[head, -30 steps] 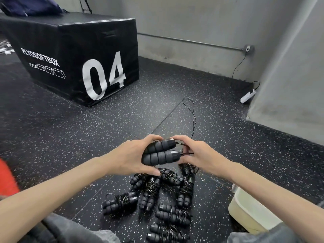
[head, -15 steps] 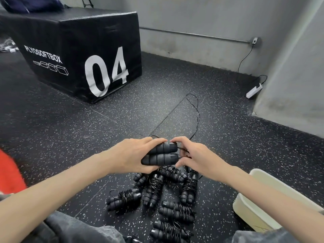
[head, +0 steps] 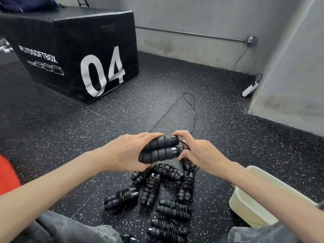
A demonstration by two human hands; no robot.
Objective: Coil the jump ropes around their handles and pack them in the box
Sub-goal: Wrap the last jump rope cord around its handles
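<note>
Between left hand (head: 126,153) and right hand (head: 201,153), both grips closed on two handles (head: 160,149); seven coiled bundles (head: 152,188) below.

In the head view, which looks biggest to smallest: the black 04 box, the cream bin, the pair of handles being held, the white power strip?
1. Black 04 box, clearly the largest.
2. Cream bin, though cut off by the arm and close to the camera.
3. Held handles.
4. White power strip, smallest, but farthest away, so unsure.
</note>
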